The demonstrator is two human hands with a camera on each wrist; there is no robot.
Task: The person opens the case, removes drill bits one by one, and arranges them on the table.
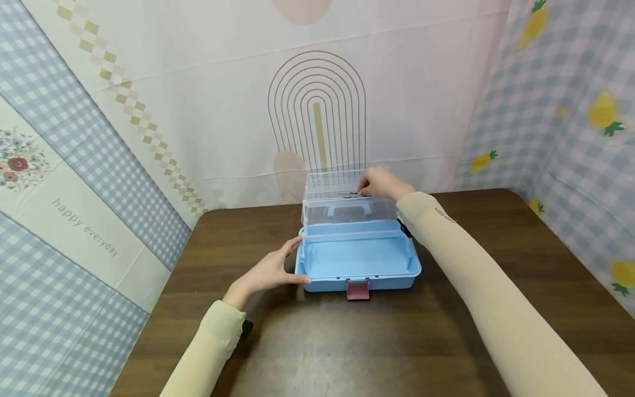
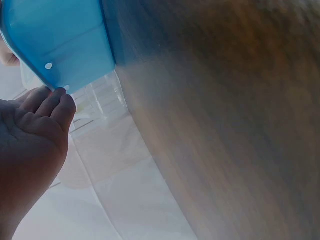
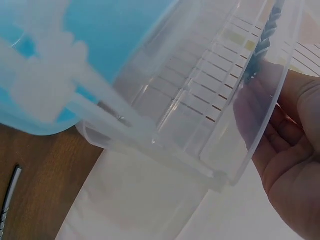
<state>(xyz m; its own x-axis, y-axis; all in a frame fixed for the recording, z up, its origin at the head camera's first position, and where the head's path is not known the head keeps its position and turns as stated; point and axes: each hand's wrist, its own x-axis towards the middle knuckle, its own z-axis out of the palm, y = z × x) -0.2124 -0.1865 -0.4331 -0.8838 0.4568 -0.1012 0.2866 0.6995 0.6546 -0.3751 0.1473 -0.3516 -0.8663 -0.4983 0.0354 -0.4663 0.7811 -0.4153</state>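
Wood-grained surface (image 1: 347,342) before a patterned cloth backdrop (image 1: 213,110): one blue box (image 1: 359,256), lid raised, with one pink latch (image 1: 358,291) at its front. Left hand (image 1: 270,268), fingers extended, touches the box's left end, presumably steadying it; right hand (image 1: 384,182) pinches apparently one dark slender piece (image 3: 262,45) above the box's rear, probably for fine control.

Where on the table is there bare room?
Bare tabletop: in front of the blue box between the sleeves, left of the left hand, and right of the right sleeve. Crowded: the clear trays, where the right hand pinches a dark piece, and beside the box, by a thin rod.
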